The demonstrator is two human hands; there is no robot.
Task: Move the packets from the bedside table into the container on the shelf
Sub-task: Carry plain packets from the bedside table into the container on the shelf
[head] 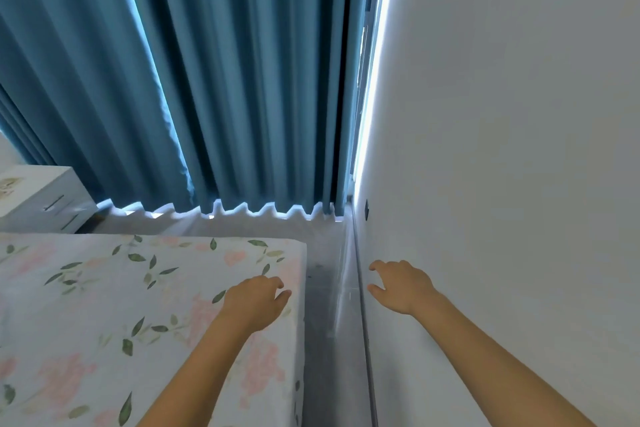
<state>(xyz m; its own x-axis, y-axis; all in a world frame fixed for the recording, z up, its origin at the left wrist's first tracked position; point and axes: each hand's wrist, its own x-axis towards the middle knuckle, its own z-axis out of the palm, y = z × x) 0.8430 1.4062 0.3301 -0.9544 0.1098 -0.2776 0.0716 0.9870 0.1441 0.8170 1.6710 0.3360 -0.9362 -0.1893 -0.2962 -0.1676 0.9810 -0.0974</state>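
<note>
My left hand [258, 302] hovers over the corner of the bed, fingers loosely curled and apart, holding nothing. My right hand [401, 284] is stretched out in front of the white wall, fingers spread, also holding nothing. The white bedside table [41, 198] with drawers stands at the far left; a pale packet-like item [8, 185] lies on its top, cut off by the frame edge. No shelf or container shows in this view.
A bed with a floral sheet [138, 305] fills the lower left. Blue curtains [207, 80] hang ahead, with light at their edges. A narrow grey floor strip [329, 305] runs between bed and white wall [519, 149].
</note>
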